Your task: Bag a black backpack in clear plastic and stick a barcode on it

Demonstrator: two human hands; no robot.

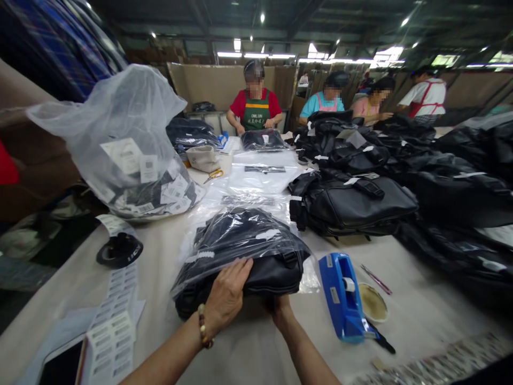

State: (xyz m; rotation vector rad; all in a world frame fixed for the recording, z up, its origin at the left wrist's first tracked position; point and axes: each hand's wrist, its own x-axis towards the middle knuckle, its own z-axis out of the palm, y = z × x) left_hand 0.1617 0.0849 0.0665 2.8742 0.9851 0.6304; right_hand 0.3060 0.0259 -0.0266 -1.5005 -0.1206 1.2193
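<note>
Both hands — left hand [227,291], right hand [280,309] — press glossy crinkled bagged bag [244,251].

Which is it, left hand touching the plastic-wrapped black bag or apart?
Touching. The head view shows the left hand lying flat on the plastic-wrapped black bag, at its near edge.

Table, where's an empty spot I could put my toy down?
Bare table lies between the label sheets and the bagged black bag, and right of the tape dispenser, past the round dish. The far right is crowded with piled black bags.
</note>
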